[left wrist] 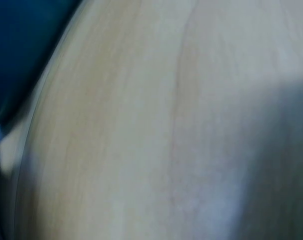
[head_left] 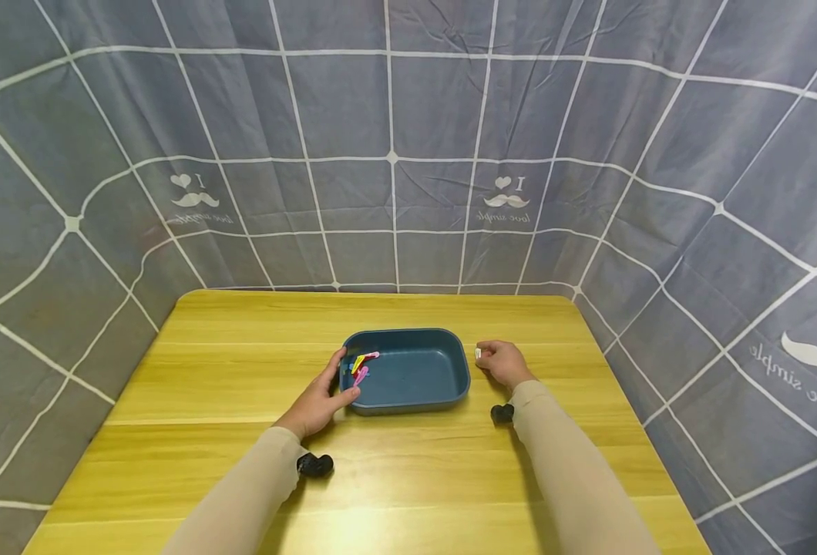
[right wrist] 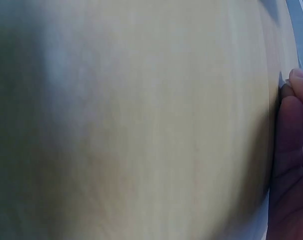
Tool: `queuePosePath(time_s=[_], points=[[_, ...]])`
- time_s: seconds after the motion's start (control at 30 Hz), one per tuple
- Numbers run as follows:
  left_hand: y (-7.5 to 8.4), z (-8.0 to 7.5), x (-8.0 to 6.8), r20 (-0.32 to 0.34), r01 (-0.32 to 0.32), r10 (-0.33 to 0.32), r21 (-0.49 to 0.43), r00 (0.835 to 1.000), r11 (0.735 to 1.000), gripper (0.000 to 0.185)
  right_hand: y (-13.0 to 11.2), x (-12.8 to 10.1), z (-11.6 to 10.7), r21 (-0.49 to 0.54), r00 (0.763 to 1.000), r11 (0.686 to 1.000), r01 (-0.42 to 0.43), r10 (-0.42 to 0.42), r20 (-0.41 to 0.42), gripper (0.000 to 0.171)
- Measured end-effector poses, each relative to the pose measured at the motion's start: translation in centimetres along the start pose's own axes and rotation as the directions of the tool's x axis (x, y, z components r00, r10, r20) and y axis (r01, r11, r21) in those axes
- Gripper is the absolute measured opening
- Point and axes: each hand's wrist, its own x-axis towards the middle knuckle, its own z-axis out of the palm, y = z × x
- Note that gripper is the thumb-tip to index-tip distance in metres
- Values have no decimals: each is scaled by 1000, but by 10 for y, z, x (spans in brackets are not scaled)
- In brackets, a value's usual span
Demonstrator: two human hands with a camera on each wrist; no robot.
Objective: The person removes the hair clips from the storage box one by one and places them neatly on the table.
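A blue tray [head_left: 408,397] sits near the centre of the wooden bench [head_left: 207,385], its long side facing the person. Inside the tray, at its left end, lie several small clips [head_left: 363,364]: one yellow, the others pink, grouped close together against the left wall.

The left hand [head_left: 317,402] rests against the left end of the tray. Its thumb lies along the near left corner of the rim and its fingers [head_left: 337,361] curve up around the outside of the left wall, so the hand grips the tray's end. The clips lie just inside the wall beside these fingers.

The right hand [head_left: 502,362] rests on the bench just beside the right end of the tray, not touching it. Its fingers are curled inward and pinch a small white object [head_left: 478,354] at the fingertips; what this object is cannot be told at this size. In the right wrist view the fingers [right wrist: 291,135] appear at the right edge, bent over the bench surface, and the picture is blurred.

The left wrist view shows blurred bench grain with the dark blue tray wall [left wrist: 21,55] at the upper left.

Both forearms wear beige sleeves [head_left: 561,470]. Grey gridded cloth [head_left: 395,154] encloses the bench on three sides.
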Motion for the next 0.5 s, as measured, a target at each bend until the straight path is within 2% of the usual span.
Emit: queuePosePath(time_s=[0.5], points=[[1, 2, -1, -11, 16, -16, 8, 1000, 1000, 91, -10, -5, 0, -128, 1000, 992, -9, 12, 23, 38]])
